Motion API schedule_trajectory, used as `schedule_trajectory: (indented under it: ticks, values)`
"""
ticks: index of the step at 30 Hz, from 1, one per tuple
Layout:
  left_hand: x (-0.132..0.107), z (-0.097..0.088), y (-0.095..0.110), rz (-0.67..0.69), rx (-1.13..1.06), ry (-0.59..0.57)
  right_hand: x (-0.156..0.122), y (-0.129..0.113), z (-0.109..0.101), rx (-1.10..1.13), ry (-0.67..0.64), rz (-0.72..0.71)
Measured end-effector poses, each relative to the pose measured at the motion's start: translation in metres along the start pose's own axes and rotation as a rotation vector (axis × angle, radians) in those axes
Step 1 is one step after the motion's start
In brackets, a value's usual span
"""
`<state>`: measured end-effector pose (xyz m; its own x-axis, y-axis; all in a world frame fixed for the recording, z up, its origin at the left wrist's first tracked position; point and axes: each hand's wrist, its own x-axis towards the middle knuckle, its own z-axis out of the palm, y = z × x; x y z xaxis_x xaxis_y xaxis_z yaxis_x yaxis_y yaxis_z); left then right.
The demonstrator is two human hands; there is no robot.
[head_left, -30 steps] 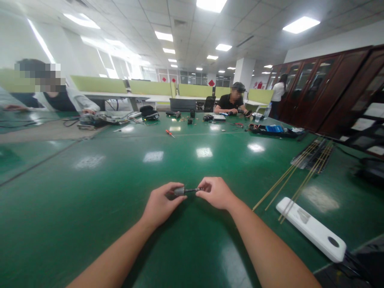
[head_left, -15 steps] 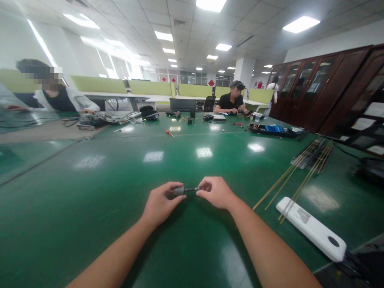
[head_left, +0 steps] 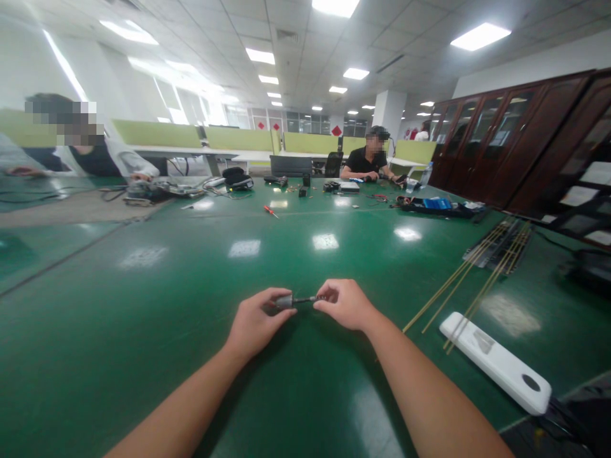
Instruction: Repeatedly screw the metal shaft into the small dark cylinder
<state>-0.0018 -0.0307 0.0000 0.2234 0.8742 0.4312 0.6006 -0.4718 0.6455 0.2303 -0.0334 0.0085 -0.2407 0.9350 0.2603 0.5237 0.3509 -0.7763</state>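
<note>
My left hand is closed around a small grey cylinder, its thumb below and fingers above. From the cylinder's right end a thin dark shaft runs across the gap to my right hand. The thumb and forefinger of that hand pinch the far end of the shaft, where a small dark part with shiny spots shows between the fingers. Both hands are just over the green tabletop. What lies inside each palm is hidden.
A white oblong device lies at right, with long thin sticks partly across it. Farther off are a red screwdriver, a black tray and several small parts. A co-worker sits opposite, another person at left.
My hands and the piece they hold stay almost in place; the right hand has shifted very slightly. In the background, a person by the cabinets has moved left, mostly out of sight.
</note>
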Motion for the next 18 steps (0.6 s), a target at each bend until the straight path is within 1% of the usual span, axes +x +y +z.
schedule_trajectory:
  ticks: [7,14,16,18]
  values:
    - [0.0003,-0.0009,0.0034,-0.013,-0.03,0.0,-0.0002,0.0005,0.0004,0.01,0.009,-0.004]
    - [0.0007,0.0003,0.0019,-0.053,-0.05,-0.005,0.0005,0.0019,0.0,0.038,0.028,-0.006]
    - [0.0017,-0.0014,0.0014,-0.082,-0.055,0.033,0.0015,0.0046,-0.0009,0.065,0.049,-0.008]
    - [0.0032,-0.0042,0.0009,-0.141,-0.031,0.137,0.0034,0.0087,-0.0015,0.131,0.075,0.005]
